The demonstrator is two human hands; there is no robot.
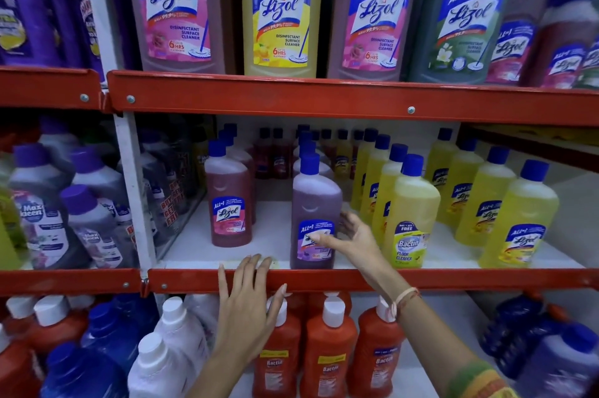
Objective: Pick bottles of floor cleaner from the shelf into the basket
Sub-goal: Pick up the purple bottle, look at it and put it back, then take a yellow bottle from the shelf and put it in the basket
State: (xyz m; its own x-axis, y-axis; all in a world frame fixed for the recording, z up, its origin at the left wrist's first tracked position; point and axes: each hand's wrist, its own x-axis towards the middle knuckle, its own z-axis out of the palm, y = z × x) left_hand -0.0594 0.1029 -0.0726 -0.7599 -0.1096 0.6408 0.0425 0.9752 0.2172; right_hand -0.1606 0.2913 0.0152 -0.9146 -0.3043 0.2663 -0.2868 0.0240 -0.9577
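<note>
The purple bottle [316,213] stood at the middle shelf's [324,281] front edge, reached by the wide-spread, empty right hand [351,240], while the open left hand [248,300] was laid on the red rail.

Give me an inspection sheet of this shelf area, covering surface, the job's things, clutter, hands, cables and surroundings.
Surface: white middle shelf with red front rail, partly bare at the front.
Job's things: purple bottle upright at the front edge; pink bottle to its left; yellow bottles in rows to its right. Basket not in view.
Clutter: nothing seen.
Hands: left hand open, fingers resting on the red rail; right hand open, fingers around the purple bottle's label, not yet closed.
Cables: nothing seen.
Surroundings: large bottles on the shelf above; red bottles below.
</note>
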